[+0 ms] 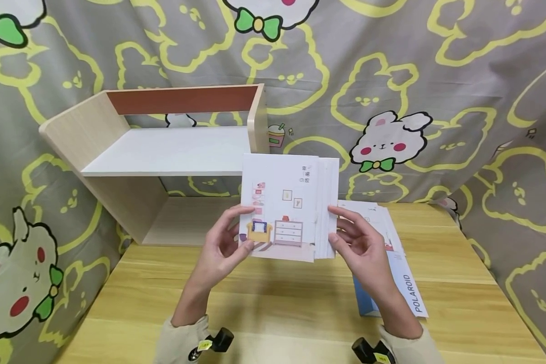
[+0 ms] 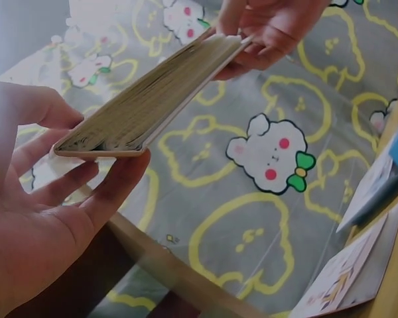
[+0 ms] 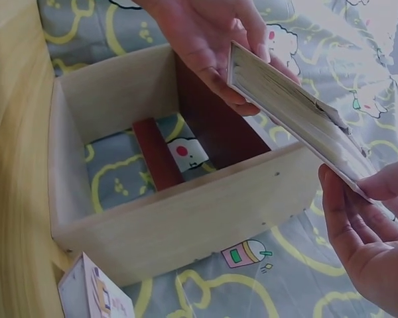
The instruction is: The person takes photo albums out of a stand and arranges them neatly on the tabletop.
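Observation:
A squarish photo album [image 1: 279, 174] with a white cover, printed with a yellow armchair and a drawer chest, is held up over the table between both hands. My left hand [image 1: 220, 240] grips its left edge, thumb on the front and fingers behind. The right hand [image 1: 361, 245] pinches the right edge, where a strip of layered white edges shows past the cover. In the left wrist view the album's [image 2: 152, 96] thick stack of pages appears edge-on between two thin covers.
A two-level wooden shelf [image 1: 173, 151] stands at the back left. Right of the album, partly behind my right hand, lie a white printed booklet [image 1: 377, 215] and a blue-and-white piece marked POLAROID [image 1: 407, 285] on the wooden table [image 1: 277, 303]. Patterned grey curtain [image 1: 309, 121] hangs behind.

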Demonstrator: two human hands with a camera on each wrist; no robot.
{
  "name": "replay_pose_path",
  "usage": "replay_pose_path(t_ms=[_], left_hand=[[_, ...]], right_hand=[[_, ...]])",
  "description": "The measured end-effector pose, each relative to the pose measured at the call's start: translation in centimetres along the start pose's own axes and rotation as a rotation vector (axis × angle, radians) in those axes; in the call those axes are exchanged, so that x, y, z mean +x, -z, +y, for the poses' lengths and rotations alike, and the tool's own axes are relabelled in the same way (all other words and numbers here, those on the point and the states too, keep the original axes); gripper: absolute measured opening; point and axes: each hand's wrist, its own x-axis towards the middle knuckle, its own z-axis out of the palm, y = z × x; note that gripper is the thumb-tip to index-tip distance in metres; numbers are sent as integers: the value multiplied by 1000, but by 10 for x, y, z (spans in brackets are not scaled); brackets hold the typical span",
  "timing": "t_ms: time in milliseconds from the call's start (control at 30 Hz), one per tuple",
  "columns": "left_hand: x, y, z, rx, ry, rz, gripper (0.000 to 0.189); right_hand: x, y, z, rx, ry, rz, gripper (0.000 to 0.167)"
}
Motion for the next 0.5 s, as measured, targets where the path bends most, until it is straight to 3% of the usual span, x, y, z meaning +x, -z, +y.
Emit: replay_pose_path(t_ms=[500], left_hand=[[11,-15,-5,-34,3,6,56]], right_hand=[[-2,20,-3,-6,8,7,51]])
